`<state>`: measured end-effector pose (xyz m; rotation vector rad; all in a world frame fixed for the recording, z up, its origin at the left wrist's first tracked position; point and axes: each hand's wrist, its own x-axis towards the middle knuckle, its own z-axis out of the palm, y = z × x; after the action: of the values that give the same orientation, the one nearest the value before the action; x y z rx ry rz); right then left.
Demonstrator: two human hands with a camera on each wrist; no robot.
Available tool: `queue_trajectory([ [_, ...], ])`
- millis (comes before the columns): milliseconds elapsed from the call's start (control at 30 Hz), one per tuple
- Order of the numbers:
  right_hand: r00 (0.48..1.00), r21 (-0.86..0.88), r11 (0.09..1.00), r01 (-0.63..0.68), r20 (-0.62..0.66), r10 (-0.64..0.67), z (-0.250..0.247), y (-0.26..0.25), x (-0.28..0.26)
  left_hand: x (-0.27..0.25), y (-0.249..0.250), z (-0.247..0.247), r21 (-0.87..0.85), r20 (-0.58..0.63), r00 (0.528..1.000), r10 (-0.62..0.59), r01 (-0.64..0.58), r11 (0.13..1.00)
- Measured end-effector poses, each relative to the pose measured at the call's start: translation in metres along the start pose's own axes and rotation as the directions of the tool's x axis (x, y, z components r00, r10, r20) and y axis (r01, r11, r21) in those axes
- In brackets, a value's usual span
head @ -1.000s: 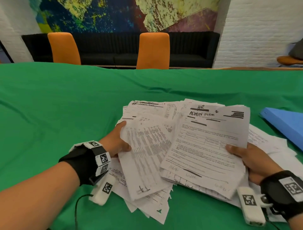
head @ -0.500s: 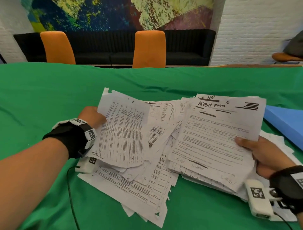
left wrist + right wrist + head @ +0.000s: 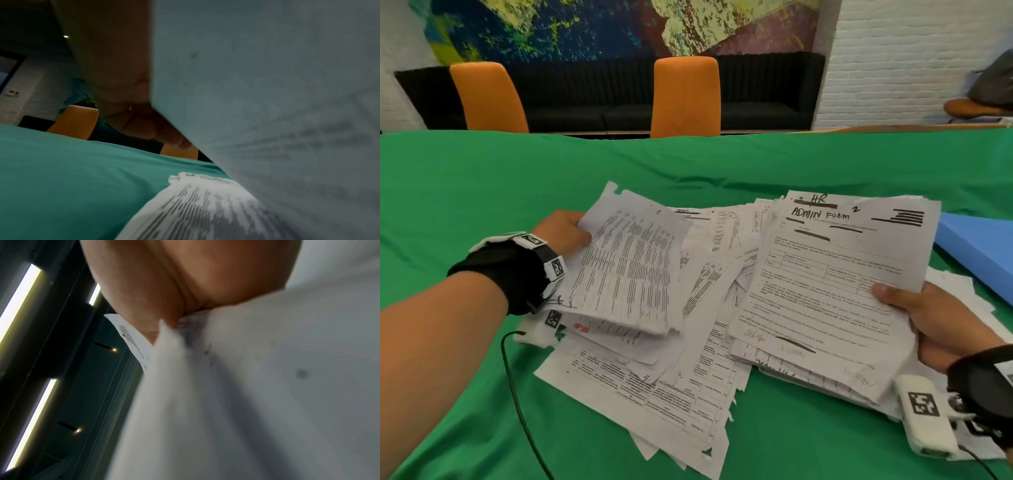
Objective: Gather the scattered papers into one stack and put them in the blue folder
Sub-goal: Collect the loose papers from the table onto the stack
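Note:
A loose heap of printed papers (image 3: 709,342) lies on the green tablecloth (image 3: 482,192). My left hand (image 3: 565,229) grips the left edge of a small bundle of sheets (image 3: 626,270), tilted up off the heap; in the left wrist view the fingers (image 3: 139,123) curl behind that bundle (image 3: 267,97). My right hand (image 3: 928,318) holds a thicker bundle topped by the "HR Admin Form" sheet (image 3: 832,267), thumb on top. The right wrist view shows the palm (image 3: 185,280) over blurred paper (image 3: 246,386). The blue folder (image 3: 979,253) lies at the right edge, beyond the papers.
Two orange chairs (image 3: 685,96) and a black sofa (image 3: 599,92) stand past the far table edge. A black cable (image 3: 517,394) runs across the cloth under my left forearm. Green cloth stretches bare to the left and far side of the heap.
My left hand has lifted its bundle up and leftward off the heap, tilting it. The right hand's bundle shifted slightly right and up, staying in its grip.

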<state>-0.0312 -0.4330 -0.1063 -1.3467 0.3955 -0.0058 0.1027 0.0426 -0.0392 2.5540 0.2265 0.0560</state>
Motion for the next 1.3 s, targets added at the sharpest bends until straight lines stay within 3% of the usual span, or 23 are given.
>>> queue_trajectory([
  [233, 1.000, 0.008, 1.000, -0.008, 0.006, 0.008, 0.006, -0.001, -0.006, 0.008, -0.019, 0.031, 0.274, 0.159, 0.984, -0.083, 0.037, 0.961],
  [333, 1.000, -0.011, 1.000, -0.014, 0.009, 0.014, 0.011, -0.004, -0.008, 0.007, -0.025, 0.050, 0.378, 0.141, 0.984, -0.110, 0.049, 0.925],
  [567, 0.998, -0.045, 0.999, -0.012, 0.060, 0.015, 0.022, -0.014, -0.013, 0.004, -0.018, 0.062, 0.383, 0.138, 0.984, -0.111, 0.050, 0.922],
  [767, 0.996, 0.006, 1.000, 0.008, 0.092, -0.009, 0.029, -0.021, -0.016, -0.003, -0.016, 0.063, 0.192, 0.134, 0.989, -0.058, 0.032, 0.981],
  [867, 0.996, 0.051, 0.999, -0.005, 0.085, 0.000, 0.032, -0.019, -0.017, -0.014, -0.013, 0.073, 0.245, 0.108, 0.994, -0.020, -0.007, 0.969],
  [1100, 0.993, 0.036, 0.996, -0.081, 0.087, 0.077, 0.040, 0.000, -0.020, -0.031, 0.003, 0.093, 0.351, 0.229, 0.973, 0.011, -0.093, 0.932],
  [1300, 0.973, -0.113, 0.977, -0.181, 0.121, 0.194, 0.055, 0.027, -0.018, -0.043, 0.020, 0.101, 0.276, 0.297, 0.944, 0.145, -0.230, 0.933],
])
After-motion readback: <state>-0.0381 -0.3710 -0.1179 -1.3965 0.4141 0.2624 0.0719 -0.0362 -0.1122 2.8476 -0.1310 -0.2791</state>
